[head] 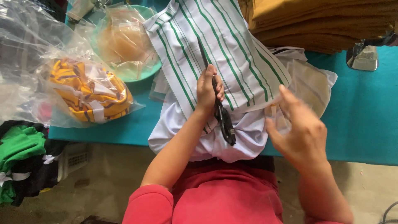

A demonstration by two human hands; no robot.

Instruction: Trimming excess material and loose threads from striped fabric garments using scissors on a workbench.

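**Striped cloth under the scissors, right hand hovering**

Red fabric fills the bottom of the view, the person's own clothing, and from it both arms reach up to the teal bench (365, 124). The left hand (208, 89) is clenched round a pair of dark scissors (219, 110); the handles hang back toward the bench edge while the blade lies forward along the white cloth with green stripes (224, 45). That striped piece rests on a heap of plain white fabric (215, 143) spilling over the near edge. The right hand (296, 130) hangs just beside the cloth's right border, fingers spread and grasping nothing, somewhat blurred. My read: the cut is being lined up, and what it calls for next is that free hand pinning the cloth flat.

Further left, a clear plastic bag holds yellow fabric with dark stripes (89, 91). Beyond it, small clear bags of pale tan pieces (122, 39) sit in a green bowl (143, 72). At the far right, folded mustard cloth (323, 23) is stacked high.
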